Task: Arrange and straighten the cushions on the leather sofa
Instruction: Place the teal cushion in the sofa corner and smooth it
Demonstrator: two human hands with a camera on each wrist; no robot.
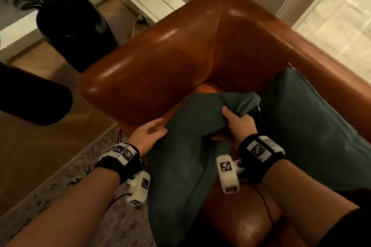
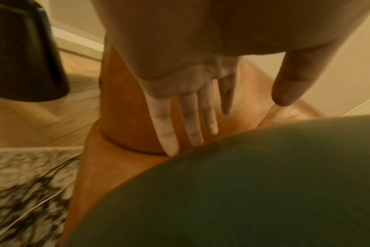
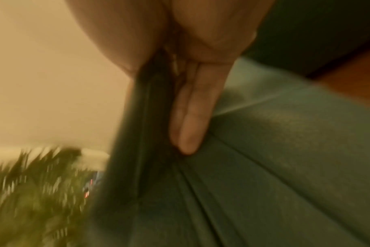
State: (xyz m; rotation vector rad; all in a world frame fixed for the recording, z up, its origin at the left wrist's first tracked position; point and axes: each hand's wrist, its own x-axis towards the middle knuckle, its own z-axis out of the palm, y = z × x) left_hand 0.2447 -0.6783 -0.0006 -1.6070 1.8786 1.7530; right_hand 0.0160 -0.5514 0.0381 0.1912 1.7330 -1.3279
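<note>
A brown leather sofa [image 1: 160, 62] fills the middle of the head view, seen at its corner. A dark teal cushion [image 1: 186, 156] lies crumpled on the seat in front of the armrest. My right hand [image 1: 236, 122] grips a fold at its top, thumb over the fabric; in the right wrist view the fingers [image 3: 192, 108] lie along that cushion [image 3: 285, 150]. My left hand [image 1: 148, 132] touches the cushion's left edge; its fingers [image 2: 190, 117] are straight, between the cushion [image 2: 243, 192] and the armrest. A second teal cushion [image 1: 301, 126] leans against the backrest on the right.
A tall black planter [image 1: 76, 26] with a leafy plant stands on the wood floor left of the armrest. Another dark rounded object [image 1: 30, 96] sits at the far left. A mottled rug [image 1: 60, 186] lies before the sofa. A thin cable [image 1: 267, 206] runs over the seat.
</note>
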